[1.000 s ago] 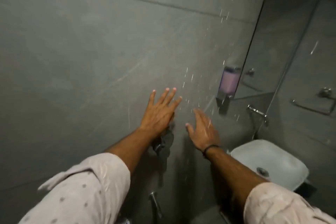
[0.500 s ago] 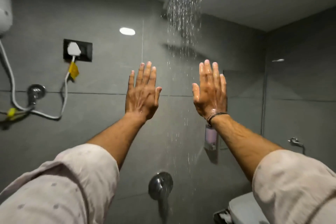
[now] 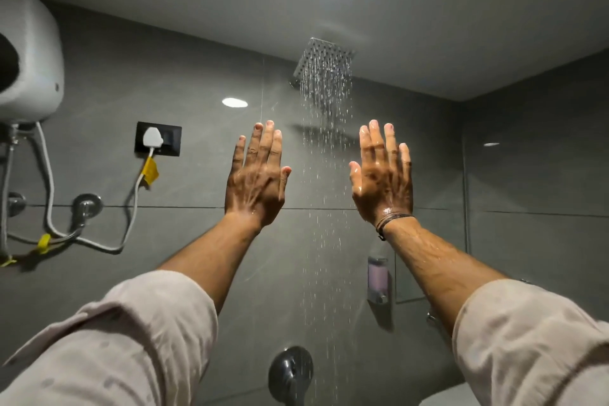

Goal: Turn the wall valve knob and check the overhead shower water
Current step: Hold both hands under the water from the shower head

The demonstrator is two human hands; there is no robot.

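A: Falling from the square overhead shower head (image 3: 324, 58), thin streams of water (image 3: 324, 175) run down between the two raised hands. How are the fingers set?

B: Both are flat and spread, holding nothing. The left hand (image 3: 258, 180) and the right hand (image 3: 384, 181) show their backs to the camera, fingers pointing up, one on each side of the stream. The right one glistens wet; a dark band (image 3: 390, 219) sits at its wrist.

A: And the wall valve knob (image 3: 290, 372)?

B: Low on the grey wall, below and between the forearms, untouched. It is dark and its lower edge is cut off by the frame, so its setting cannot be read.

A: What else is only partly seen?

B: The white water heater (image 3: 28, 53) runs off the left edge, with its cord going to the plug (image 3: 153, 138) in the black socket. A pale soap dispenser (image 3: 378, 278) shows dimly beside the right forearm. A white rounded shape (image 3: 445, 397) at the bottom edge is too cropped to name.
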